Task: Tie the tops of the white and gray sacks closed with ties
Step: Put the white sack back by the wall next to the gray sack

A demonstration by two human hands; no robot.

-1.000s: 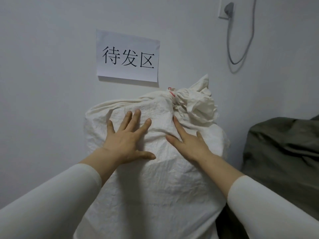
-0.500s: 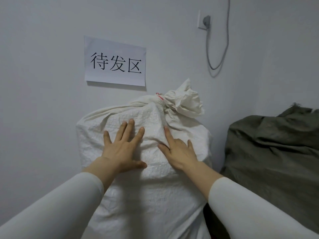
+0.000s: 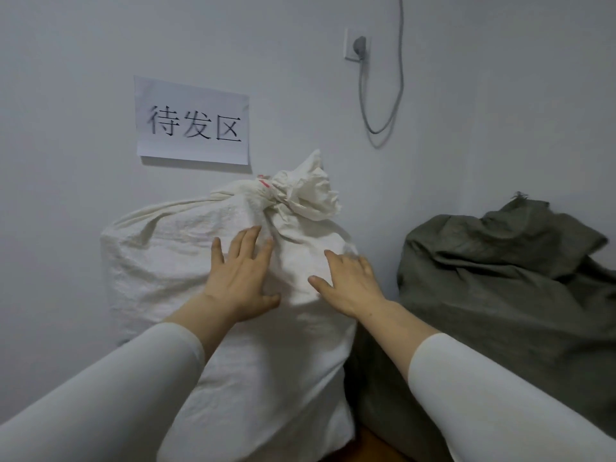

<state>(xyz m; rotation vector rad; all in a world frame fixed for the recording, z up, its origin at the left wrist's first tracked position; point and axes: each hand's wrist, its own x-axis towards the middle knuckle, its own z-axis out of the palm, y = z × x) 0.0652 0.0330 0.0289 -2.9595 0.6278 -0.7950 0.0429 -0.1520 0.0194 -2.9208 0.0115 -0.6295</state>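
One wide-angle view, worn on the person's head, faces forward and slightly down toward a pale wall [image 3: 66,95] close ahead. The white sack [image 3: 166,261] fills the centre within arm's reach, and the gray sack [image 3: 500,295] lies at 3 o'clock. Sleeved arms enter from 7 and 5 o'clock. The lens seems roughly level with the sack's top.

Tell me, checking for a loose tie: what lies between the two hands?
Head view: only bare fabric of the white woven sack between left hand and right hand.
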